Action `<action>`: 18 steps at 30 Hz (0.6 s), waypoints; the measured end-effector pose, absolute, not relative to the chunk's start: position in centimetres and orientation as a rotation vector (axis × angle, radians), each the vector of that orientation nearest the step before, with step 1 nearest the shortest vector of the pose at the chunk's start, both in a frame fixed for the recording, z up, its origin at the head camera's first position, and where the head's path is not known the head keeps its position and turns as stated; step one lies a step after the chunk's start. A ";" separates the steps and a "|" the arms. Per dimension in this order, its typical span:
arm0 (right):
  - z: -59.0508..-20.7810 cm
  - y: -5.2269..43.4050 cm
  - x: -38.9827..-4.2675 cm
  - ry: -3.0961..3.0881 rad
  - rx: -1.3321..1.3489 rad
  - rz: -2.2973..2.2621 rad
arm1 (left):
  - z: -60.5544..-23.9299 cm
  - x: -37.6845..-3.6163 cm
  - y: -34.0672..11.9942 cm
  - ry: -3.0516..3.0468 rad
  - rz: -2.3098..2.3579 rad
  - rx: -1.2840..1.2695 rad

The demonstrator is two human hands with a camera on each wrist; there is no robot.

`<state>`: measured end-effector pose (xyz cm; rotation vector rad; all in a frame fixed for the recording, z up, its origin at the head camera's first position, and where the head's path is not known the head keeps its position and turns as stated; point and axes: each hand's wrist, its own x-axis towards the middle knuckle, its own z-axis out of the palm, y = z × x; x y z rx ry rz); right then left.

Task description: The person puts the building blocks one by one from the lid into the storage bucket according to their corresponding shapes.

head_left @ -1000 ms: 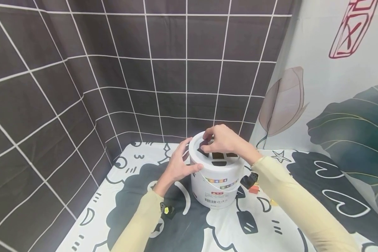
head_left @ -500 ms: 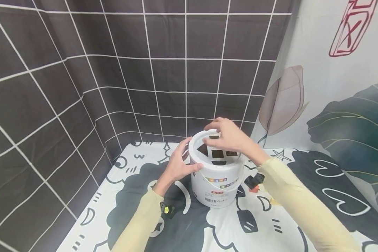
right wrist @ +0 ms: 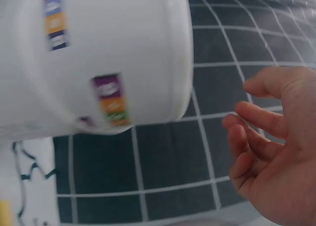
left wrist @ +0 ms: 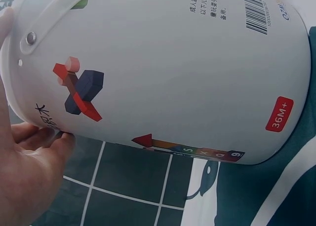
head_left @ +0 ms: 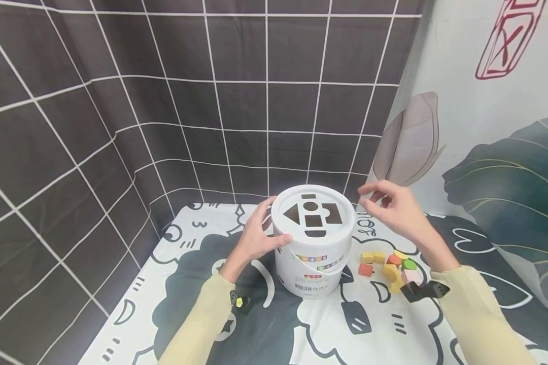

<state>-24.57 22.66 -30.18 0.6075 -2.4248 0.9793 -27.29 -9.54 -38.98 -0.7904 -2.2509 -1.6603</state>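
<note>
A white bucket point(head_left: 310, 276) stands upright on the cloth, its white lid point(head_left: 284, 203) pierced by several holes, among them a triangle, a circle and a square. My left hand point(head_left: 254, 235) holds the bucket at its upper left side, the thumb lying at the front just under the lid. In the left wrist view, fingers point(left wrist: 37, 139) of that hand bend against the wall near the rim. My right hand point(head_left: 402, 213) hovers in the air to the right of the lid, apart from it. Its fingers point(right wrist: 261, 120) are loosely curved, with nothing between them.
Several toy blocks lie right of the bucket: a red block point(head_left: 366, 269), a yellow arch block point(head_left: 391, 275), a green block point(head_left: 409, 264) and a pink block point(head_left: 411, 276). A dark grid-patterned curtain point(head_left: 237, 106) hangs behind. The bucket's handle point(head_left: 301, 258) hangs down in front.
My right hand has lifted away from over the lid and moved right, past the bucket's edge. The lid's holes and the blocks now show. My left hand has stayed on the bucket.
</note>
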 end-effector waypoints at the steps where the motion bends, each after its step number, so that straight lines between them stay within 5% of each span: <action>1: -30.7 23.0 -24.4 -2.438 0.597 0.994 | -38.9 -27.3 -9.5 -2.251 -1.662 -0.789; 18: -39.1 26.8 -22.9 -2.695 0.345 1.062 | -39.0 -27.2 -9.5 -2.243 -1.682 -0.800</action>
